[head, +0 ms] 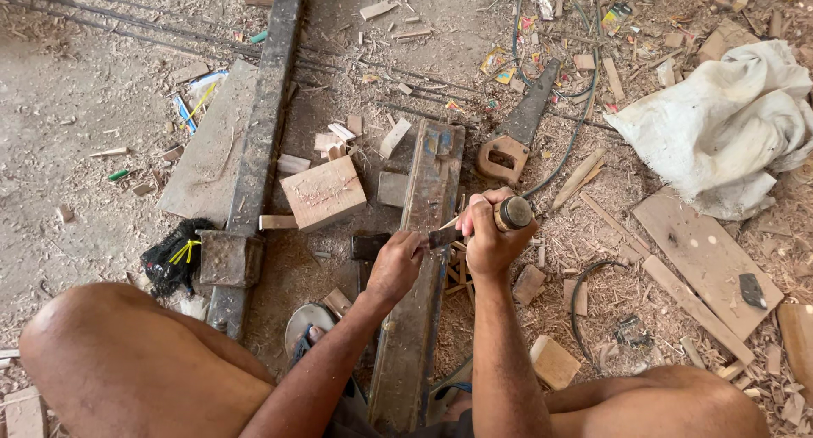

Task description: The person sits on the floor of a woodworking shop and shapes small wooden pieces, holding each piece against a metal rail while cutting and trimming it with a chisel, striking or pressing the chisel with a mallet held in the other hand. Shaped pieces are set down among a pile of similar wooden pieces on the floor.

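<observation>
chisel [474, 226] gripped in closed right hand [491, 239] by wooden handle, blade angled down onto long plank [419, 277]. left hand [395, 264] curled shut, pinching blade near tip. slip risk: edge could skid toward left fingers, bare knees close.

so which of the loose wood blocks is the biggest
The squarish pale block lying just left of the long worn plank, up-left of the hands. The blocks at and are clearly smaller.

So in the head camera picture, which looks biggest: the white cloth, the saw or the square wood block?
1. White cloth: biggest.
2. Saw and square wood block: too alike to rank. The saw is longer, the block is wider.
</observation>
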The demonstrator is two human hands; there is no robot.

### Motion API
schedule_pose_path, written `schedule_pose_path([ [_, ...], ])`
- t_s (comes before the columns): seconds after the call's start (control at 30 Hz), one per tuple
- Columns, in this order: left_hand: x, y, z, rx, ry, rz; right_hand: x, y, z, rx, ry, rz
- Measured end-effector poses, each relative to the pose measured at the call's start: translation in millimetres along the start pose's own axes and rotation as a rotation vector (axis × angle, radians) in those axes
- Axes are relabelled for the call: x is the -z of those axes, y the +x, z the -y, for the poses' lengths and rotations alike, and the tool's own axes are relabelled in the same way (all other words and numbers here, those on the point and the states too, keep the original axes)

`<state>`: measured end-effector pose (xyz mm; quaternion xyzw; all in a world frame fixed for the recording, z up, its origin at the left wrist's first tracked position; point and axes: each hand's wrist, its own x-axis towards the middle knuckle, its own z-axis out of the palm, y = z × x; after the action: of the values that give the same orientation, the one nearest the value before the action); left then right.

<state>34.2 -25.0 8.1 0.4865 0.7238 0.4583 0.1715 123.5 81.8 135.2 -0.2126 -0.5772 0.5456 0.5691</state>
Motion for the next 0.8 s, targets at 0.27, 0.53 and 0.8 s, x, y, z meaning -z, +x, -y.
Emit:
schedule_pose_path([
  [0.27,-2.3,1.9,-1.6,-0.011,-0.005,-0.004,1.6,2.0,-0.5,0.022,-0.014,0.018],
  [0.53,-2.4,0.2,-1.6,-0.008,-0.013,-0.003,-0.3,2.0,-7.8,0.046,-0.097,0.088],
  [0.8,-1.0,-3.0,1.5,-0.102,-0.028,-0.089,-13.8,2.1,-14.6,0.129,-0.149,0.12],
])
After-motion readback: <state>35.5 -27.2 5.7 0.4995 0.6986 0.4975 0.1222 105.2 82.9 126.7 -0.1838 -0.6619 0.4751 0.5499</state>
